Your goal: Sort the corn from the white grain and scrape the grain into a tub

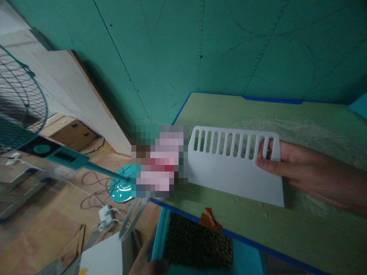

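In my right hand (298, 164) is a white plastic scraper (229, 170) with a row of slots along its top edge. My thumb lies on the near face, and fingertips show through the end slots. The scraper is tilted over a greenish tabletop (212, 109) with a blue edge. At the bottom, my left hand (146, 259) grips the left side of a turquoise bin (159, 244), partly cut off by the frame. Many small dark brown and greenish grains (197, 240) lie in this bin, below the table's front edge.
Pale crumbs (286, 133) are spread over the tabletop. Orange tape (210, 219) sticks to its front edge. A pixelated pinkish item (162, 160) is at the left corner. Leftward are a turquoise fan (23, 103), a power strip (106, 215), cables and a white box (103, 256). Behind is a green wall (172, 46).
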{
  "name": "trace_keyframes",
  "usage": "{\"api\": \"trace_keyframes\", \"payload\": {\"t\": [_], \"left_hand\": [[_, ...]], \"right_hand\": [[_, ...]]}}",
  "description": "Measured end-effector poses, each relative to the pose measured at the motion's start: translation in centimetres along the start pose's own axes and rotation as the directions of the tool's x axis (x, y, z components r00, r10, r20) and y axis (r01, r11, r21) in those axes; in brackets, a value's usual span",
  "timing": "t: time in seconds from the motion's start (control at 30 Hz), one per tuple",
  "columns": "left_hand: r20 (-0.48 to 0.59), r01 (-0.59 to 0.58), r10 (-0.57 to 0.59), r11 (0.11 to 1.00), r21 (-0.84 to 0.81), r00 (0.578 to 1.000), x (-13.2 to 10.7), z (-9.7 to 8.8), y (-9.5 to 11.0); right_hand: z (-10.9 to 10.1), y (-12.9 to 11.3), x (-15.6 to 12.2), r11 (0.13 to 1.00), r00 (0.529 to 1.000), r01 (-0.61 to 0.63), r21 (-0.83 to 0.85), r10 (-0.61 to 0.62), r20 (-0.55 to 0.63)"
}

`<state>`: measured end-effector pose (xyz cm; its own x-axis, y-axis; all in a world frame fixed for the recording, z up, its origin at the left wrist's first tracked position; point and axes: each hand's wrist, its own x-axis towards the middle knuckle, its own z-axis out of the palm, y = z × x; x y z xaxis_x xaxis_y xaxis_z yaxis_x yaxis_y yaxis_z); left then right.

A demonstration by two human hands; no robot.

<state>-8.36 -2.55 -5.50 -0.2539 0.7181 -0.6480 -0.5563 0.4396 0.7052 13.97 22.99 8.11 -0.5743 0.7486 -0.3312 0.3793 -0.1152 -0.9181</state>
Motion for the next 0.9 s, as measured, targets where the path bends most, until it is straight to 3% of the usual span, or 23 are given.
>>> {"api": "trace_keyframes", "payload": {"t": [0.1,0.2,0.33,0.43,0.6,0.9], "left_hand": [[-0.022,-0.018,0.019,0.999,0.033,1.000,0.2,-0.5,0.3],[-0.118,-0.057,0.070,0.992,0.109,0.990,0.3,-0.8,0.5],[-0.186,-0.087,0.084,0.996,-0.009,0.979,0.3,-0.6,0.5],[-0.174,-0.075,0.067,0.997,-0.036,0.982,0.2,-0.6,0.7],[-0.098,-0.061,0.067,0.996,0.064,0.993,0.3,-1.4,1.3],[-0.106,-0.032,0.027,0.999,-0.044,0.994,-0.2,-0.9,1.6]], "right_hand": [[0.0,0.2,-0.1,1.000,1.000,-0.003,-0.009,0.003,-0.004],[0.2,0.2,-0.4,1.000,1.000,-0.010,-0.008,0.010,0.008],[0.5,0.1,-0.9,0.999,0.997,-0.049,-0.008,0.049,0.056],[0.7,-0.1,-1.1,0.997,0.997,-0.074,0.003,0.073,0.039],[1.4,-0.4,-1.3,0.992,0.994,-0.104,0.075,0.106,-0.018],[2.5,0.7,-2.1,0.987,0.991,-0.114,0.115,0.105,0.085]]}}
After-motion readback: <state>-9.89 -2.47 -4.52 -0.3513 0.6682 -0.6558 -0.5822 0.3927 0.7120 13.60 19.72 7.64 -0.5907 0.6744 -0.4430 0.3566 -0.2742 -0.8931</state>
